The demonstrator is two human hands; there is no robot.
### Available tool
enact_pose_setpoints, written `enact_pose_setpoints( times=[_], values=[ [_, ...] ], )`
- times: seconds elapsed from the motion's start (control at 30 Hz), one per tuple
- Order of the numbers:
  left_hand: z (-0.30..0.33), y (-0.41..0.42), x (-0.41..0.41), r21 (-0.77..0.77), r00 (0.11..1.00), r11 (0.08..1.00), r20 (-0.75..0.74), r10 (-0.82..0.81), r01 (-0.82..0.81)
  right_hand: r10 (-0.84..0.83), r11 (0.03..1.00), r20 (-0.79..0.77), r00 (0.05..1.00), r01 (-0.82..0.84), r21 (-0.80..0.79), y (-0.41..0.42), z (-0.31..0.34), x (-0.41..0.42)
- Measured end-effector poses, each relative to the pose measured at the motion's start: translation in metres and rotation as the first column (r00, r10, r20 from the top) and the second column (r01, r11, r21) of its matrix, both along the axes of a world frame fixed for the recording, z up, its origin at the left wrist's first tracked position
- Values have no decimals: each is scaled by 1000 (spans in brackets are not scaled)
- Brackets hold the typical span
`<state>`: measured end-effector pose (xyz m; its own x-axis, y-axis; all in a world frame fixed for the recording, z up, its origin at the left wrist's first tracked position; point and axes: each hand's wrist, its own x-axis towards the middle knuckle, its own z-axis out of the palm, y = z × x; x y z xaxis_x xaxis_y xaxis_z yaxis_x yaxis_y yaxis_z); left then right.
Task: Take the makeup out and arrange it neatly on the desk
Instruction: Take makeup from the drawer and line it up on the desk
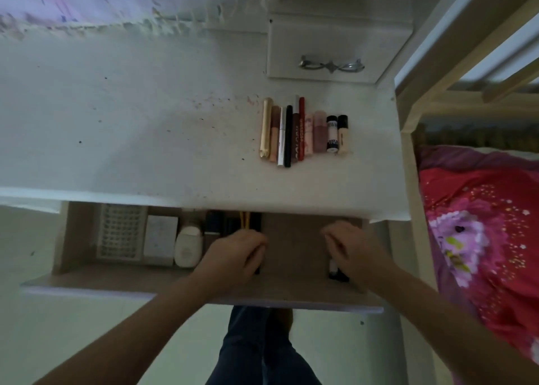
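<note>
Both hands reach into the drawer [87, 279] at 6 o'clock — left hand [236, 253] curled on dark tubes [233, 224], right hand [354, 250] curled over a small tube [335, 271], grip unclear; makeup row [303, 132] at 12.

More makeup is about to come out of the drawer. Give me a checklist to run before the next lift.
1. Drawer pulled open: ok.
2. Left hand curled on dark makeup items: ok.
3. Right hand grip on the small dark tube: cannot tell.
4. Row of makeup on the desk straight, side by side: ok.
5. Bare desk space left of the row: ok.
6. Drawer emptied: not ok.
</note>
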<state>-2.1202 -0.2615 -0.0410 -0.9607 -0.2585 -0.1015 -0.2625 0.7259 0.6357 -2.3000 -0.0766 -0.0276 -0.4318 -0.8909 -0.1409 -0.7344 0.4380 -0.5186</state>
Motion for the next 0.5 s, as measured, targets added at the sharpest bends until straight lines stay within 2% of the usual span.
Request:
enact_pose_setpoints(
  times=[0.03, 0.1, 0.17, 0.2, 0.23, 0.3, 0.4, 0.5],
  values=[
    [-21, 6, 5, -41, 996, 997, 57, -68, 71, 50, 983, -37, 998, -42, 178, 7, -17, 5],
    [-48, 9, -3, -117, 981, 991, 186, -49, 72, 147, 870, -157, 977, -52, 490, 16, -45, 10],
    [-61, 9, -20, -212, 950, 977, 310, 31, 37, 256, 765, -211, 943, -64, 641, 13, -55, 13],
    [-65, 9, -28, -271, 934, 962, 354, 58, 43, 260, 756, -283, 923, -13, 654, 10, -56, 15],
    [-67, 8, -35, -328, 922, 943, 381, 72, 62, 292, 710, -287, 912, -6, 704, 7, -55, 18],
    [-69, 6, -43, -388, 914, 918, 395, 88, 80, 334, 714, -311, 890, -24, 700, 6, -60, 21],
    [-74, 1, -45, -416, 946, 906, 318, 65, 77, 314, 725, -351, 882, 16, 688, 10, -67, 19],
    [-80, -3, -43, -418, 971, 908, 229, 73, 30, 296, 776, -362, 884, -1, 631, 15, -69, 22]
  ],
)
